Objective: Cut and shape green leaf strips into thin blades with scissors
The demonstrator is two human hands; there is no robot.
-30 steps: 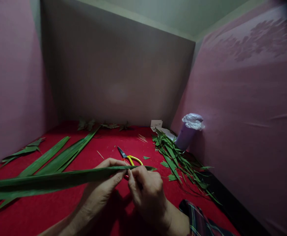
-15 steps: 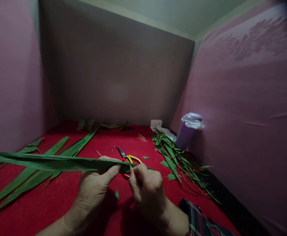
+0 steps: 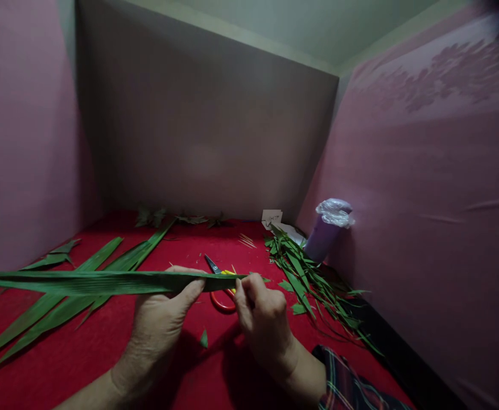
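A long green leaf (image 3: 104, 283) stretches sideways from the left edge to my right hand, held above the red cloth. My left hand (image 3: 164, 316) is closed on it, thumb in front and fingers behind. Close to the leaf's narrow right end, my right hand (image 3: 263, 313) pinches it between thumb and fingertips; the tip runs behind the hand. Scissors (image 3: 222, 300) with red and yellow handles lie beyond the leaf, partly hidden by it, blades pointing away. A small leaf scrap (image 3: 203, 339) rests on the cloth between my wrists.
More long leaves (image 3: 57, 310) lie at the left. A heap of leaf strips (image 3: 309, 273) spreads on the right, before a purple container (image 3: 324, 236) topped with clear plastic. Several toothpicks (image 3: 247, 241) and a white card (image 3: 271, 217) sit farther back. Pink walls stand on both sides.
My right hand has slid a little to the right along the leaf, and my left hand has shifted slightly left. The leaf now lies more level, and more of the red scissor handle shows.
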